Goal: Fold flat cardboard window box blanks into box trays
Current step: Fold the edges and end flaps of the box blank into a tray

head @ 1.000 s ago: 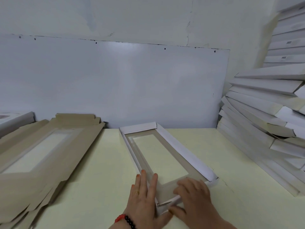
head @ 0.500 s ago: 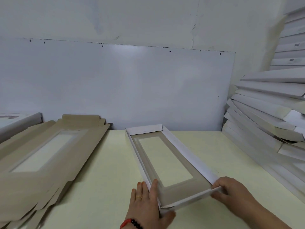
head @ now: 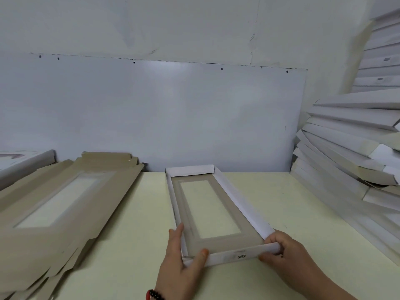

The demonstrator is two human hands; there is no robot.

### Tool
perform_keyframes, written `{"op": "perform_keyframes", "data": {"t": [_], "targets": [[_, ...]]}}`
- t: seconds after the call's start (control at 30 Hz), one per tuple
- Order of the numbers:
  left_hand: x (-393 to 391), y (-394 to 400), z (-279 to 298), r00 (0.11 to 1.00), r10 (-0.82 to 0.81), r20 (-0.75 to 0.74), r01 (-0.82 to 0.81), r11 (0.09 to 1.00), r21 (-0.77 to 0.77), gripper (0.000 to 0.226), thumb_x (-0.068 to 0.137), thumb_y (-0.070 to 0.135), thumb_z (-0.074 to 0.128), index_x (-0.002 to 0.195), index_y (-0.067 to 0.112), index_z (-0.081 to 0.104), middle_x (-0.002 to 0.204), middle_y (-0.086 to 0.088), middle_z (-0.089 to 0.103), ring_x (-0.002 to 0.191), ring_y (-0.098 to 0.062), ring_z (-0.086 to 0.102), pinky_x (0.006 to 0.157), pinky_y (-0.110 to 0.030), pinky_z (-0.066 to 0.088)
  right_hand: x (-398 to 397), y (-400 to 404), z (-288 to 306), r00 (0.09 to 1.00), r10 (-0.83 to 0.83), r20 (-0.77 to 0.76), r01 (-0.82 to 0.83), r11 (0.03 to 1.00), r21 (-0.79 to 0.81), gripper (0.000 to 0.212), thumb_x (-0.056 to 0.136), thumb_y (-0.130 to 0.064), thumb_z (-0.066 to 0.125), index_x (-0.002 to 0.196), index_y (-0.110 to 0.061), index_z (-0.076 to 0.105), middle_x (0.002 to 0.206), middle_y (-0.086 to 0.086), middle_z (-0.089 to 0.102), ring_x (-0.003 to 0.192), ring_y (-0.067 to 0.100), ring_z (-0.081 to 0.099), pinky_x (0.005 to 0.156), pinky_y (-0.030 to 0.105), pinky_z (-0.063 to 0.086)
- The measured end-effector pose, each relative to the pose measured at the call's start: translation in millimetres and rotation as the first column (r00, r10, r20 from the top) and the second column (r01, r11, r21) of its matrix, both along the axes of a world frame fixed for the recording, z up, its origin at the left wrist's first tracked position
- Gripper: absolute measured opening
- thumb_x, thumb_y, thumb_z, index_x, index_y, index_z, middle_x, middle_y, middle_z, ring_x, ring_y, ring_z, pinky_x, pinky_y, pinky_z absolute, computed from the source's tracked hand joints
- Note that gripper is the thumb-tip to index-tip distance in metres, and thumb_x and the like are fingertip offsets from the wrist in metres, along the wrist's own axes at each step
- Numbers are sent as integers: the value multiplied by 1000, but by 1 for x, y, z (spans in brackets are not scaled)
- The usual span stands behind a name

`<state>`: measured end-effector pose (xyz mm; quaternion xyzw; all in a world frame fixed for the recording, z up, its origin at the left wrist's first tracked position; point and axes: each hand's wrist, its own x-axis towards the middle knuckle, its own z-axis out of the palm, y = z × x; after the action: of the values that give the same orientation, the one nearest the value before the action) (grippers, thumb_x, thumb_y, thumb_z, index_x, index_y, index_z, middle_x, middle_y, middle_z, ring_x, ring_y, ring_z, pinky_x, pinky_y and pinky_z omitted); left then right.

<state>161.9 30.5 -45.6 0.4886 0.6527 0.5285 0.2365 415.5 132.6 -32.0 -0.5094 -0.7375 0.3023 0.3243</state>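
A long, shallow cardboard window box tray (head: 213,213), white on its outer walls and grey-brown inside with a clear rectangular window in its floor, is lying on the pale yellow-green table top (head: 134,245), its far end close to the wall and its near end between the two hands. All four walls are standing upright.

The left hand (head: 180,263) is gripping the near left corner: the fingers are lying along the outside of the left wall and the thumb is hooking over the near wall into the tray. A red and black bead bracelet (head: 154,295) is sitting on that wrist. The right hand (head: 285,254) is curling round the near right corner, with the fingers wrapping the end of the near wall; whether the thumb is pressing the wall from below is hard to tell from this angle.

To the left, a stack of flat grey-brown cardboard window blanks (head: 62,198) is lying on the table. To the right, a tall leaning pile of folded white trays (head: 355,148) is resting against the white wall (head: 173,29). A grey-white panel (head: 151,115) is standing behind the table.
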Motion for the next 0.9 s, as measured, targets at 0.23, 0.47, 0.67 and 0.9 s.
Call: {"op": "perform_keyframes", "data": {"t": [0.23,0.47,0.67,0.9], "targets": [[-4,-1,4,989,33,141,-38,999,36,72,93,25,61,150,32,19,156,17,22,144,-4,21,119,-30,18,-9,-3,-1,988,49,146,-64,993,102,23,70,-17,82,74,-29,64,83,-21,61,68,3,54,58,14,40],[-1,-5,5,980,11,199,-30,995,96,70,93,18,60,150,32,22,154,20,23,142,-1,23,117,-25,18,-4,-5,2,992,40,120,-55,991,119,28,73,-14,81,64,-35,65,81,-22,62,65,3,54,56,13,39],[-5,-9,8,963,-127,237,78,976,206,81,72,54,55,144,42,20,116,52,47,108,21,50,91,-15,41,-3,-13,31,999,-38,33,26,956,293,31,72,-6,83,68,-31,66,101,-12,67,63,3,57,56,8,39],[-2,-11,14,931,-225,289,156,958,241,87,64,59,56,143,38,25,139,42,35,125,-4,52,109,-47,38,14,-21,84,983,-149,-104,181,866,465,40,66,-7,86,79,-40,67,95,-15,68,58,4,57,56,3,38]]}}
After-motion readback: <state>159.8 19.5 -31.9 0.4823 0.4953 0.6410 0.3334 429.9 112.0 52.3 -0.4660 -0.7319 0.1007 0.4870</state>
